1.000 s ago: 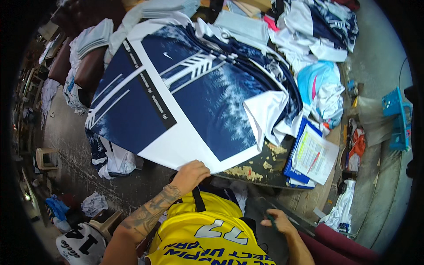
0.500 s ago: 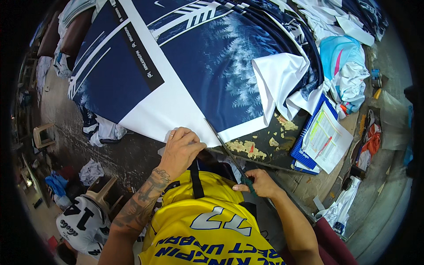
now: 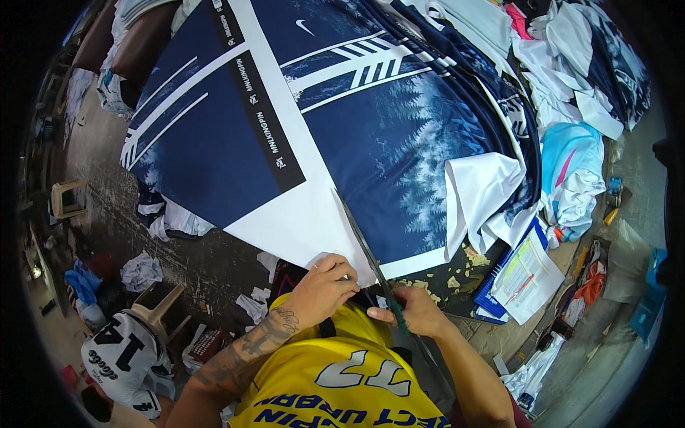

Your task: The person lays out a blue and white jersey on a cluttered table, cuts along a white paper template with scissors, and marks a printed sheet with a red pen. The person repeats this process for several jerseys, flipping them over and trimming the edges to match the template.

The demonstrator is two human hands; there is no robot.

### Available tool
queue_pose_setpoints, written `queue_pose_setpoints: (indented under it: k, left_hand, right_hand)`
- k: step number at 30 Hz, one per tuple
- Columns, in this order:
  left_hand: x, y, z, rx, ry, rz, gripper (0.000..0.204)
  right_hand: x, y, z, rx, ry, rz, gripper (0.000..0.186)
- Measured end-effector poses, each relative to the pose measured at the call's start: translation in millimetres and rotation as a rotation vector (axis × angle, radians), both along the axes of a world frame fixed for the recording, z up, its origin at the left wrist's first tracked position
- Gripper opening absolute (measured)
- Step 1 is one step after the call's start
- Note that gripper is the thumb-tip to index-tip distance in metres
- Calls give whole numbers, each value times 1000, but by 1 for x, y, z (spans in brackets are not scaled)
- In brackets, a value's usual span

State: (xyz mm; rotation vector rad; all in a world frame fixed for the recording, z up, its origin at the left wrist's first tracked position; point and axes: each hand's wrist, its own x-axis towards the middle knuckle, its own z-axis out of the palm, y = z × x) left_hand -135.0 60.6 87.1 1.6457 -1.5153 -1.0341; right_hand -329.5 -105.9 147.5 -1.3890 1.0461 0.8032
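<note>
R hand (image 3: 421,311) clamped on scissors (image 3: 376,271), L hand (image 3: 322,287) pinching fabric (image 3: 385,178) edge; bulk fwd of both.

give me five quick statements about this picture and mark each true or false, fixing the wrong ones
1. The right hand holds scissors. True.
2. The left hand is at the lower edge of the navy and white fabric. True.
3. The person at work wears a red top. False: the shirt is yellow.
4. A paper sheet lies partly over a blue notebook. True.
5. Nothing light blue lies right of the fabric. False: a light blue and white bundle lies there.
</note>
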Motion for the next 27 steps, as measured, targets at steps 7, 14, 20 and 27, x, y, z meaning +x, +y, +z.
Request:
queue_pose_setpoints:
  k: [7,14,20,27]
  left_hand:
    - [28,-11,-4,36,168,-173,15]
    - [47,-22,-25,152,429,-362,23]
    - [63,-45,-41,404,556,-550,37]
    - [75,-68,-73,476,849,-654,45]
  right_hand:
    - [63,-26,-14,-69,-109,-1,79]
    - [138,-53,-18,-95,-100,128,77]
    - [207,-81,-18,2,25,74,82]
    - [287,-105,-18,-60,-35,51,85]
